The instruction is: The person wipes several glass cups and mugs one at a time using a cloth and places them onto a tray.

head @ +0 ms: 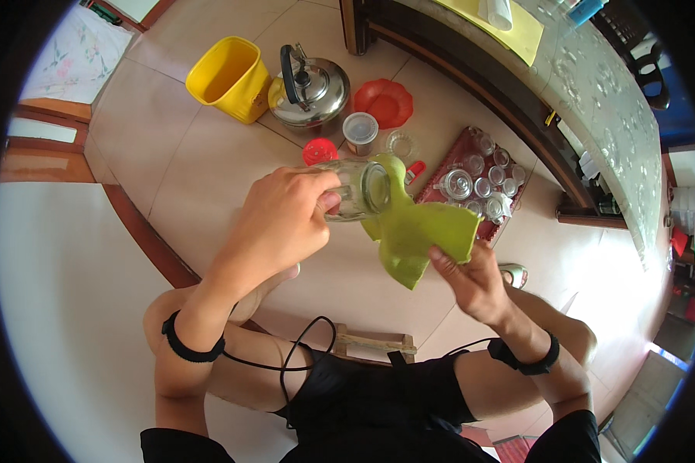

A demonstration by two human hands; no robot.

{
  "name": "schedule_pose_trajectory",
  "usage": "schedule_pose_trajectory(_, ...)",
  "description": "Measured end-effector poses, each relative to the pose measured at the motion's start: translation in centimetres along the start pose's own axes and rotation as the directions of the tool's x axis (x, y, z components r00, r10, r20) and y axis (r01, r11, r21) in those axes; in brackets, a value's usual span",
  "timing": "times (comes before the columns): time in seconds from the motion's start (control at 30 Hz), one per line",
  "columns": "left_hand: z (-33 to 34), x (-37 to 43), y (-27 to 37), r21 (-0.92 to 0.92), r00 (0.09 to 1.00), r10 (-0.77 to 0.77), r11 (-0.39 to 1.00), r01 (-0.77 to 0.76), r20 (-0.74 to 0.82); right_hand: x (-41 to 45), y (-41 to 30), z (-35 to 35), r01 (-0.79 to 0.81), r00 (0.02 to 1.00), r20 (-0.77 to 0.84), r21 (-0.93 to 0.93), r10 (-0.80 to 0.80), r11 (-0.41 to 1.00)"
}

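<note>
My left hand [286, 214] grips a clear glass vessel [356, 190], tipped on its side with its round end toward the right. A yellow-green cloth [423, 228] hangs from my right hand [475, 278], pinched by one corner between thumb and fingers. Part of the cloth lies against or just behind the round end of the glass; whether they touch is hard to tell. Under the glass and cloth, a stretch of the tiled floor is hidden.
Ahead on the floor stand a yellow plastic bin [226, 75], a steel kettle [313, 95], a red scalloped dish [384, 103], a lidded tub [360, 132] and a red lid [319, 151]. A dark red tray [425, 194] of glassware sits right, near a low table [591, 110].
</note>
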State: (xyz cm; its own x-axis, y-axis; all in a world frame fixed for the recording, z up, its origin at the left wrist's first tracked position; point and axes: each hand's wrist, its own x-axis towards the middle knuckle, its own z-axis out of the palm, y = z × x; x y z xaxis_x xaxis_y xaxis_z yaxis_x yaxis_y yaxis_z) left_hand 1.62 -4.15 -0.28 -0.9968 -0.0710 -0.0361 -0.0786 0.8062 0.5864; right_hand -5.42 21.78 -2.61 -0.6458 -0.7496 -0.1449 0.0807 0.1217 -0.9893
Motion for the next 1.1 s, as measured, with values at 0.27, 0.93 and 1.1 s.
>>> schedule_pose_trajectory(0.27, 1.0, -0.7, 2.1, -0.093, 0.999, 0.052, 0.994, -0.052, -0.004, 0.7, 0.3, 0.6, 0.385, 0.923, 0.195, -0.516, -0.333, 0.765)
schedule_pose_trajectory(0.93, 1.2, -1.3, 2.5, -0.198, 0.992, 0.045, 0.978, -0.067, -0.118, 0.4, 0.4, 0.8, 0.442, 0.895, 0.221, -0.564, -0.388, 0.698)
schedule_pose_trajectory(1.1, 0.5, -1.4, 1.8, -0.316, 0.984, -0.028, 0.948, -0.029, -0.175, 0.1, -0.4, 0.6, 0.405, 0.914, 0.229, -0.567, -0.335, 0.717)
